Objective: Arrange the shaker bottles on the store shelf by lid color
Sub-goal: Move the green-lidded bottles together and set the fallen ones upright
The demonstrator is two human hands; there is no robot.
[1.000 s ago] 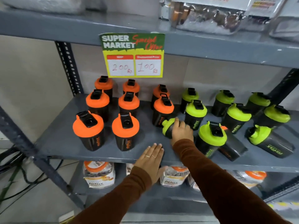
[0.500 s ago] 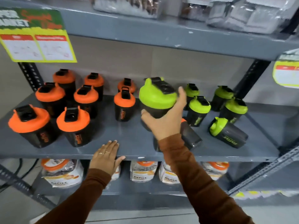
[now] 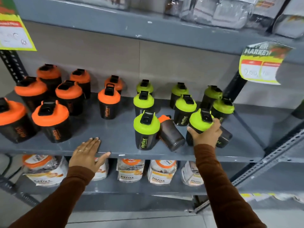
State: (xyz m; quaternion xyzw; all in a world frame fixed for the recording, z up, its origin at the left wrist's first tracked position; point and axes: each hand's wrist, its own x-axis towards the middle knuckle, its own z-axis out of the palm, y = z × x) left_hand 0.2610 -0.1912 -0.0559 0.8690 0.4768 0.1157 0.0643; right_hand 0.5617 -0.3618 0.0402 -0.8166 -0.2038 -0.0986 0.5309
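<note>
Black shaker bottles stand on the grey middle shelf (image 3: 118,139). Several orange-lidded ones (image 3: 50,116) fill the left side, and several green-lidded ones (image 3: 185,105) stand on the right. My right hand (image 3: 205,135) grips a green-lidded bottle (image 3: 199,120), upright at the front right of the shelf. A green-lidded bottle (image 3: 146,124) stands at the front middle. Beside it an orange-lidded bottle (image 3: 171,135) lies on its side among the green ones. Another bottle (image 3: 224,137) lies behind my right hand, mostly hidden. My left hand (image 3: 87,153) rests flat on the shelf's front edge, fingers spread.
Yellow price signs hang from the upper shelf at the left (image 3: 14,35) and right (image 3: 261,65). Pouches (image 3: 213,12) lie on the top shelf. Jars with orange lids (image 3: 162,171) line the lower shelf. A slotted metal upright (image 3: 266,158) runs down the right side.
My right hand picked a green-lidded bottle from the shelf's middle, carried it rightward and lowered it at the front right. The view shifted right. My left hand stayed on the edge.
</note>
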